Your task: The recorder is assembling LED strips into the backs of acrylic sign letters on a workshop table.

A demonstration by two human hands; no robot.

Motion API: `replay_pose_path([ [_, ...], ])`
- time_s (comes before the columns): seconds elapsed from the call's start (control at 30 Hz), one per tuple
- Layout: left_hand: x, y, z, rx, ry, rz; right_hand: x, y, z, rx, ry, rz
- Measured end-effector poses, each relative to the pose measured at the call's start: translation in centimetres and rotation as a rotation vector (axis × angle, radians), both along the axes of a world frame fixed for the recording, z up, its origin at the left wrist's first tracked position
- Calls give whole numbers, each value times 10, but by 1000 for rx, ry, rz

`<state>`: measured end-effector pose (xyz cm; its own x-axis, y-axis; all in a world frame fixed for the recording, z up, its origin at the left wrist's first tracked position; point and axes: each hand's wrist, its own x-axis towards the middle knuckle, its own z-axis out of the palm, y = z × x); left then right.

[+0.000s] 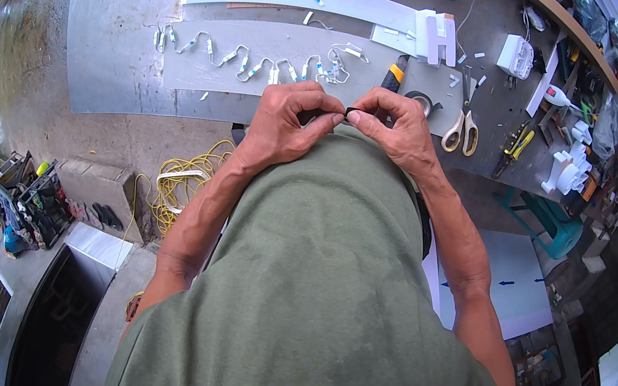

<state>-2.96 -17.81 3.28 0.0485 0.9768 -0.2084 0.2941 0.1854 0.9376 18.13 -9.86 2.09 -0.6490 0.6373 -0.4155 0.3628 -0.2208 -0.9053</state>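
1. Mostly hidden: small black strip of tape or similar material (348,112), pinched between fingertips of both hands, only a short dark sliver showing in the gap; exact kind and length hard to make out.
2. Left hand (286,118) and right hand (397,129) drawn together, fingertips meeting, both clamped on the small black strip, just above the chest of the olive-green shirt (321,275).
3. Partly covered by the right hand: dark roll of tape (421,100), just beyond its knuckles, lying on the grey metal tabletop (123,45).
4. Just beyond both hands: chain of small white light modules on thin wires (253,61), strung leftward across a pale grey flat sheet (207,74); far end tangled, details too small to tell.
5. Right of the right hand: cream-handled scissors (462,128), blades pointing away.
6. Further right: yellow-handled pliers (516,144) and white plastic parts, blurred toward the rim.
7. Below the left forearm: yellow coiled cord (187,183) on the ground, partly cut off by the arm.
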Motion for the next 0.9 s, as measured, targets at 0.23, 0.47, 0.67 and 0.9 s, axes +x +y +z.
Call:
replay_pose_path([
  [0.23,-1,5,2,-186,-124,14,-2,1,4,151,-24,21],
  [0.47,-2,6,-8,-337,-355,131,-6,-5,26,243,-18,-70],
  [0.67,-1,8,-3,-441,-514,256,-9,-7,12,698,74,-103],
  [0.9,-3,8,2,-479,-586,278,-17,-10,13,886,156,-104],
])
